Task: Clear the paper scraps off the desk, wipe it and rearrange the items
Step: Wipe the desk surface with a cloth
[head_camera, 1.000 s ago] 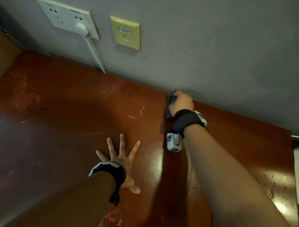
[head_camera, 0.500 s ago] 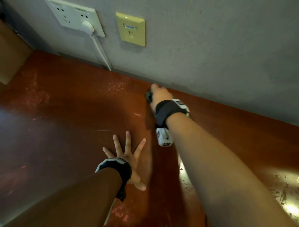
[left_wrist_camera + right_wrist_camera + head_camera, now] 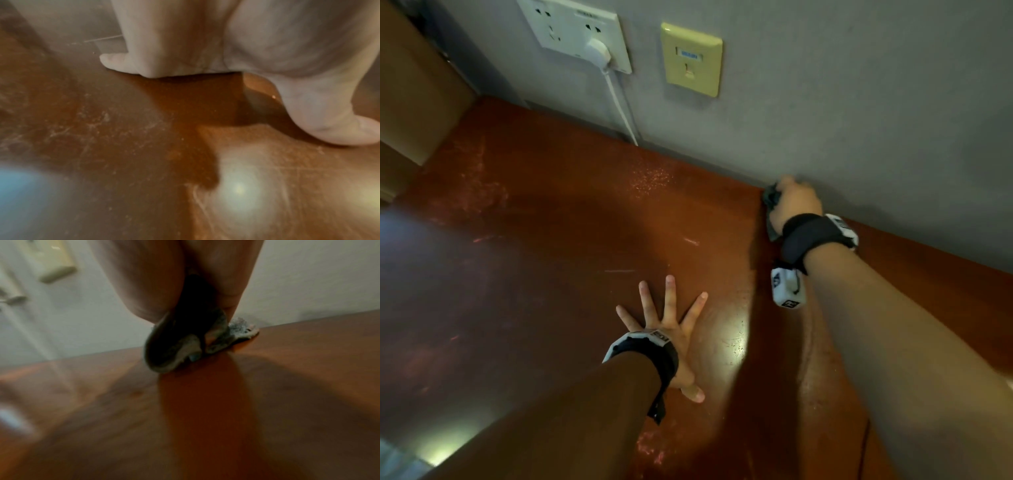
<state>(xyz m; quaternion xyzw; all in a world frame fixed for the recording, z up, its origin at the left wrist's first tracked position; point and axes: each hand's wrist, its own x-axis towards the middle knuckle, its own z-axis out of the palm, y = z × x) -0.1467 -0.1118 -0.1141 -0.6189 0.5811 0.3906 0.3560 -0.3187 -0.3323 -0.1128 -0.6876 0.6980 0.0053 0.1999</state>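
My left hand (image 3: 671, 325) lies flat on the reddish-brown desk (image 3: 551, 240), fingers spread and straight. The left wrist view shows its palm (image 3: 205, 48) pressed on the scuffed surface. At the desk's back edge, right against the grey wall (image 3: 859, 102), my right hand (image 3: 796, 202) grips a dark, crumpled cloth (image 3: 772, 198). In the blurred right wrist view the cloth (image 3: 180, 344) is bunched under the fingers (image 3: 148, 280) and touches both the desktop and the wall. No paper scraps are in view.
A white socket panel (image 3: 561, 31) with a plug and a white cable (image 3: 619, 106) running down behind the desk is on the wall at back left. Beside it is a yellow wall plate (image 3: 691, 58). A wooden panel (image 3: 414, 85) borders the desk's left side.
My right hand slid the cloth left along the wall, then back to the right. My left hand stayed flat in the same spot.
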